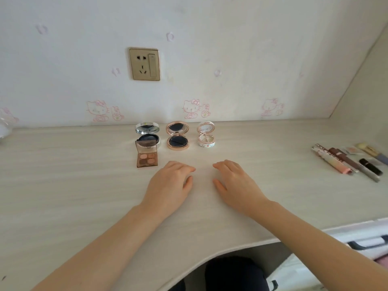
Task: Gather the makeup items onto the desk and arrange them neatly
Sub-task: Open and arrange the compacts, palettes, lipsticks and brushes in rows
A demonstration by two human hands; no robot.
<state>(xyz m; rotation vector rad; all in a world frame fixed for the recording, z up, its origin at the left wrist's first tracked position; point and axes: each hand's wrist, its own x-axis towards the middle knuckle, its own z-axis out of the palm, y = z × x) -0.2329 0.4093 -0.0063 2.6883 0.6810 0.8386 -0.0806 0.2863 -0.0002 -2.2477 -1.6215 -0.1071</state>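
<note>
Arranging step: left hand (170,181), right hand (235,181) empty, fingers relaxed, just right of palette (147,157). Open compacts (178,136) behind palette, tubes (346,162) far right of it. Next, probably: bring tubes over, align.

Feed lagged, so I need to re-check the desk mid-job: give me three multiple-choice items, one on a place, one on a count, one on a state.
1. Relative to the silver compact, the eyeshadow palette lies:
A. just in front of it
B. behind it
C. far to its right

2. How many round compacts stand open?
A. two
B. three
C. five

3. What do the left hand and right hand hold?
A. nothing; both rest on the desk
B. one brush each
C. the palette, together

Answers:
1 A: the palette overlaps the silver compact's front edge.
2 B: three open ones stand in a row.
3 A: the fingers lie relaxed on the desk, with nothing in them.
</note>
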